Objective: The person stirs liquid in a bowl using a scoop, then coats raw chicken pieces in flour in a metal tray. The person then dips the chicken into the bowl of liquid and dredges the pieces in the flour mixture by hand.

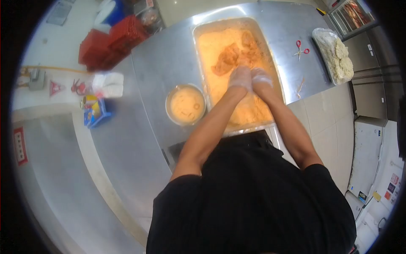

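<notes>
A long metal tray (275,80) holds a pale orange coating (220,42), dry or wet I cannot tell. Several darker orange pieces of what looks like raw meat (227,58) lie toward its far side. My left hand (240,78) and my right hand (261,77), both in clear plastic gloves, are side by side over the tray, at the near edge of those pieces. Their fingers point away and down, hidden from me. To the left of the tray stands a round metal bowl (168,111) of orange liquid with a few ring shapes in it.
Red-handled scissors (300,50) lie on the steel table (287,25) to the right. Beyond them is a plastic-lined tray of pale crumbly food (341,63). Red baskets (112,40) are stacked at the back left, and a blue box (96,113) sits at left.
</notes>
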Motion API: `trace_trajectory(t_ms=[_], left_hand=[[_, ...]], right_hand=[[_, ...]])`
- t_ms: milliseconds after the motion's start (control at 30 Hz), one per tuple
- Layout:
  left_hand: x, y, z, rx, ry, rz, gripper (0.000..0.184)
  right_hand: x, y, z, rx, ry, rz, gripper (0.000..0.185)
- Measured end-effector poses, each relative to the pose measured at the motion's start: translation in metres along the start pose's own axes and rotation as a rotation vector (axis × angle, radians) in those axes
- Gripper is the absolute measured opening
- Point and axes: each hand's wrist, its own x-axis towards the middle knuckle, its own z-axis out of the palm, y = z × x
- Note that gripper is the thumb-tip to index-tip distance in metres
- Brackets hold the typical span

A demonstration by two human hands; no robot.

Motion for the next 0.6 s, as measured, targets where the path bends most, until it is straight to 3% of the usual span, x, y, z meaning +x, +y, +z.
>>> trace_trajectory(t_ms=[67,167,267,333,367,400,500,600], left_hand=[[0.01,0.003,0.002,-0.017,0.006,0.024,0.014],[-0.024,0.006,-0.062,-0.123,0.121,0.115,0.014],[-0.067,-0.025,-0.12,-0.128,0.293,0.162,0.018],[-0.09,-0.055,-0.142,-0.282,0.221,0.005,0.022],[-0.109,-0.07,-0.149,-0.164,0.352,0.034,0.023],[-0.126,-0.086,-0.154,-0.044,0.485,0.062,0.024],[-0.151,-0.155,-0.133,0.068,0.371,-0.149,0.026],[-0.17,-0.173,-0.141,-0.056,0.165,-0.418,0.028]], right_hand=[[0.005,0.001,-0.007,-0.054,0.022,-0.015,0.018],[-0.008,-0.015,-0.045,-0.172,0.008,-0.109,0.016],[-0.04,-0.057,-0.086,0.026,0.359,-0.293,0.013],[-0.041,-0.093,-0.089,0.184,0.402,-0.412,0.012],[-0.043,-0.112,-0.087,0.263,0.419,-0.47,0.012],[-0.04,-0.133,-0.08,0.238,0.313,-0.477,0.012],[-0.022,-0.185,-0.028,0.221,0.117,-0.528,0.016],[0.009,-0.213,0.065,0.077,0.018,-0.649,0.025]])
